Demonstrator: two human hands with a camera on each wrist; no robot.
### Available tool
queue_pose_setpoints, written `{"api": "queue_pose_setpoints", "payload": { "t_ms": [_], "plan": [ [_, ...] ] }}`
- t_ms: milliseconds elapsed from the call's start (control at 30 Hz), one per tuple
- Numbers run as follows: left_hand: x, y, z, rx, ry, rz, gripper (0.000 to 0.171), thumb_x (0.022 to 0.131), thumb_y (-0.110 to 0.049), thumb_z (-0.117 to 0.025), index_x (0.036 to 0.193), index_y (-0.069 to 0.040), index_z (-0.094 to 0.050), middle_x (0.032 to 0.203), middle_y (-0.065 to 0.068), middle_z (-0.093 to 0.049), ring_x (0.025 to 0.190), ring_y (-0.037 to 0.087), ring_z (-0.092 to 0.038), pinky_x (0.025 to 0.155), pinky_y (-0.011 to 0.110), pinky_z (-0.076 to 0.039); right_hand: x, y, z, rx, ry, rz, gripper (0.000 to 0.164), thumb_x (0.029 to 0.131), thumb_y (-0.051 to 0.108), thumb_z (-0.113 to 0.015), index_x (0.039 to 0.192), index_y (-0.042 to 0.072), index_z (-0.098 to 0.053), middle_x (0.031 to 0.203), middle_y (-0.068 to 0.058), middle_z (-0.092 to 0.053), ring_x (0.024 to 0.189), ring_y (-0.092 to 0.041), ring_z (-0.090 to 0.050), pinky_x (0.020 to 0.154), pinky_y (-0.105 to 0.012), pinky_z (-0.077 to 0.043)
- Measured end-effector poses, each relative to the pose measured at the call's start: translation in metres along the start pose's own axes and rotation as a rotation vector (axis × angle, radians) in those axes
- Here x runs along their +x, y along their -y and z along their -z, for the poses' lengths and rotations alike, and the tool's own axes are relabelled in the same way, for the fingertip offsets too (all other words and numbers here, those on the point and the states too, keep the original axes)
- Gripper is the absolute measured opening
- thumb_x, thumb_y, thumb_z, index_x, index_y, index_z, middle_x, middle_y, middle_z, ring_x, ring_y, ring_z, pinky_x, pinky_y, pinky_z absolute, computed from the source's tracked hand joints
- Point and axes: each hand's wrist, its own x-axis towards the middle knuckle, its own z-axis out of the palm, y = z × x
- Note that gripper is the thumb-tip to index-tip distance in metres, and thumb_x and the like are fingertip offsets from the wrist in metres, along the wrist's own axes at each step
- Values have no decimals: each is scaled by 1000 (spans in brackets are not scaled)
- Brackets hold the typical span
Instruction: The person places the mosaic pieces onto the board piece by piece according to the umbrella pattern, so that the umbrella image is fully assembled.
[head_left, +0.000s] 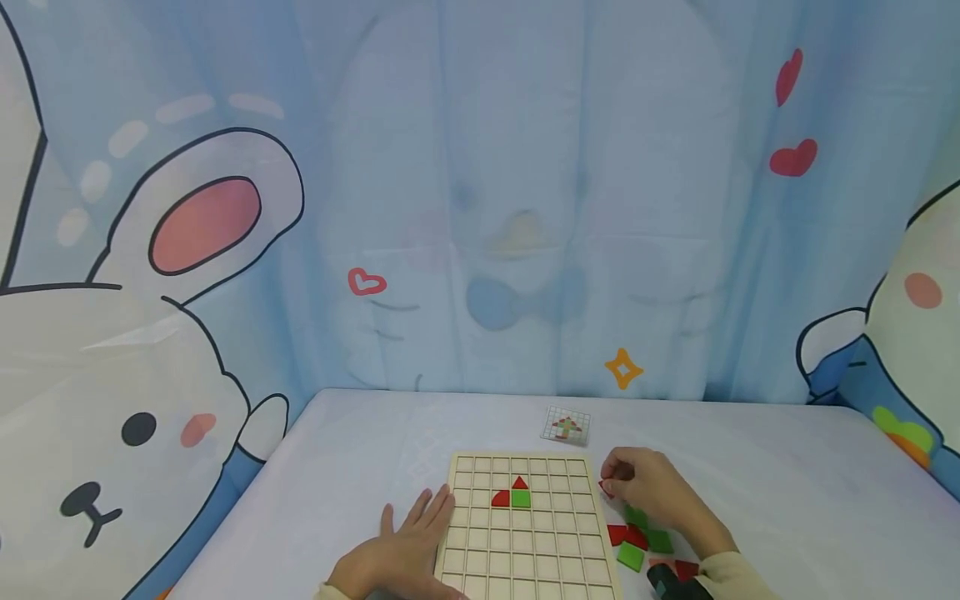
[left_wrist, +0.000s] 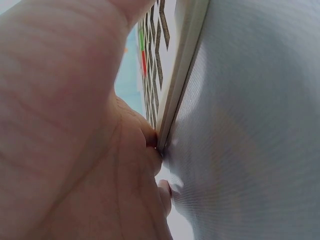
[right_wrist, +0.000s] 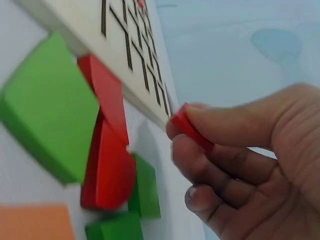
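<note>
The left hand [head_left: 401,550] is rested along the left edge of a gridded wooden board, its fingers straight and spread; by the right hand [head_left: 654,487] a small red piece [right_wrist: 188,127] is pinched between thumb and forefinger, just beyond the board's right edge, its shape mostly covered by the grip. The scene is backed by a blue curtain [head_left: 517,142] printed with cartoon animals, and in front of it a table [head_left: 337,450] is covered in white cloth. On the cloth the wooden board [head_left: 562,546] is set. Past its far edge a picture card [head_left: 567,425] is laid, marked with a grid and a coloured figure. Beside the board's right edge, loose green pieces [head_left: 631,557], red pieces [right_wrist: 110,165] and an orange piece [right_wrist: 35,222] are clustered. In the board's cells a green square [head_left: 521,498] is seated, with a red quarter-round [head_left: 501,499] placed left of it and a red triangle [head_left: 520,482] directly above.
</note>
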Motion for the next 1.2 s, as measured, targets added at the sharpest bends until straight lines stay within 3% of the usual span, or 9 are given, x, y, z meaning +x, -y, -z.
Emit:
{"api": "queue_pose_setpoints", "payload": {
  "t_ms": [200, 367, 467, 567, 733, 1000, 1200],
  "plan": [
    [0, -1, -1, -6, 5, 15, 141, 72, -93, -69, 173, -12, -12, 181, 3, -1, 165, 32, 1, 113, 84, -1, 1, 5, -4, 217, -35, -86, 3, 97, -4, -74, 99, -2, -73, 82, -5, -69, 68, -22, -66, 62, -33, -58],
    [-1, -1, -1, -6, 9, 26, 141, 72, -92, -70, 173, -13, -13, 181, 2, -1, 165, 32, 0, 113, 84, -1, 3, 10, -7, 488, 2, -139, 14, 102, -8, -64, 114, -14, -65, 95, -16, -71, 82, -29, -78, 74, -38, -64],
    [-1, -1, -2, 2, 5, 24, 141, 72, -92, -69, 173, -12, -13, 181, 3, -1, 165, 32, 0, 113, 84, -2, 4, 15, -10, 579, -15, -179, 16, 103, -9, -62, 117, -16, -63, 98, -18, -70, 84, -29, -79, 76, -39, -64],
    [-1, 1, -2, 4, 3, 19, 140, 73, -93, -69, 173, -12, -13, 181, 3, -1, 165, 32, 0, 113, 84, -2, 4, 21, -13, 600, -46, -195, 15, 102, -9, -63, 116, -16, -63, 97, -17, -72, 84, -30, -79, 76, -40, -64],
    [-1, 1, -2, 11, -2, 8, 140, 73, -93, -67, 173, -12, -12, 181, 3, 0, 165, 32, 0, 113, 84, -2, 4, 26, -17, 525, -96, -198, 12, 99, -5, -70, 109, -10, -70, 93, -12, -76, 86, -30, -76, 78, -41, -63],
    [-1, 0, -1, 8, -8, 1, 141, 73, -95, -66, 173, -11, -12, 181, 5, -1, 164, 34, 0, 112, 85, -2, 2, 31, -26, 480, -105, -247, 11, 96, 3, -76, 105, -4, -75, 93, -10, -79, 87, -28, -76, 78, -40, -60],
    [-1, -2, 1, 9, -7, 1, 141, 73, -93, -67, 173, -11, -12, 181, 5, 0, 164, 34, 0, 113, 85, -2, 2, 35, -34, 515, -113, -249, 10, 94, -3, -77, 102, -7, -75, 89, -14, -78, 82, -26, -77, 74, -39, -62]
  ]
}}
